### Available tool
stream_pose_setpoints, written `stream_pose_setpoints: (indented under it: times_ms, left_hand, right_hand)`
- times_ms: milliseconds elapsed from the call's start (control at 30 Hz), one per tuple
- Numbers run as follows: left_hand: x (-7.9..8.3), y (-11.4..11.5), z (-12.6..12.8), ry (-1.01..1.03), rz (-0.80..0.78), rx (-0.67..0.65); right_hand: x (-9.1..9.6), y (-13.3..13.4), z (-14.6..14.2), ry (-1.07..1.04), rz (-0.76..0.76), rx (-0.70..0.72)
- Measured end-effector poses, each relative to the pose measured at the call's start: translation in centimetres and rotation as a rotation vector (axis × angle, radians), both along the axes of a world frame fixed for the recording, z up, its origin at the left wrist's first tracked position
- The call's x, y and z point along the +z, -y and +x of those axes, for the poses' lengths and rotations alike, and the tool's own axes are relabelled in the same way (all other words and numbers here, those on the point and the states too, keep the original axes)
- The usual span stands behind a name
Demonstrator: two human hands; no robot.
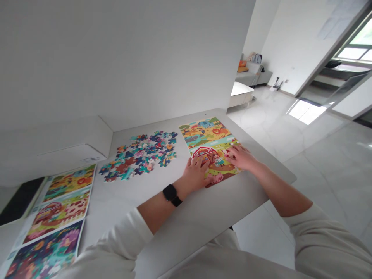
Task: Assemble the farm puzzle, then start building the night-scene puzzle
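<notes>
An assembled jigsaw puzzle [207,131] with a lion, an elephant and a red barn lies flat toward the right side of the white table [180,217]. My left hand [197,172], with a black watch on its wrist, rests on the puzzle's lower left edge, fingers spread. Across from it, my right hand [240,157] lies on the right edge, its fingers stretched over the farm scene. Neither hand grips anything that I can see. Left of the puzzle, several loose jigsaw pieces [145,153] in blue, teal and purple are spread in a pile.
Printed picture sheet [58,217] with three scenes lies at the table's left, beside a dark flat object [21,199]. A white box [78,139] stands against the wall behind. The table's right edge drops to a tiled floor [319,162]; a sofa [250,73] is farther off.
</notes>
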State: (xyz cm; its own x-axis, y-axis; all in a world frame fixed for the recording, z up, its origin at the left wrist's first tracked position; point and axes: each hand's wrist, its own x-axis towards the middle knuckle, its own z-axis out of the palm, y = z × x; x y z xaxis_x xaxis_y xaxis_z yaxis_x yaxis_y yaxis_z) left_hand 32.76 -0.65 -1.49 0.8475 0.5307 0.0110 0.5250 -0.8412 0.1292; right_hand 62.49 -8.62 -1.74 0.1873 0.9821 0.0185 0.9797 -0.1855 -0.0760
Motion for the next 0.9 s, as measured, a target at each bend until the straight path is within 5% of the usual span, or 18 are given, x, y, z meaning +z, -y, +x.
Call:
stream_pose_setpoints:
  times_ms: [167, 400, 633, 900]
  left_hand:
    - [0.5, 0.5, -4.2, 0.057, 0.003, 0.000]
    - [0.2, -2.7, -15.3, 0.185, 0.049, 0.204]
    - [0.1, -10.9, -24.9, 0.252, 0.127, 0.541]
    - [-0.9, -17.1, -25.9, 0.081, 0.075, 0.708]
  right_hand:
    - [0.5, -1.1, -1.8, -0.020, 0.188, 0.118]
    - [1.7, -5.4, -9.6, -0.126, 0.317, 0.424]
    - [1.1, -16.8, -18.3, -0.140, 0.250, 0.492]
    - [0.3, -29.5, -26.7, -0.044, -0.034, 0.233]
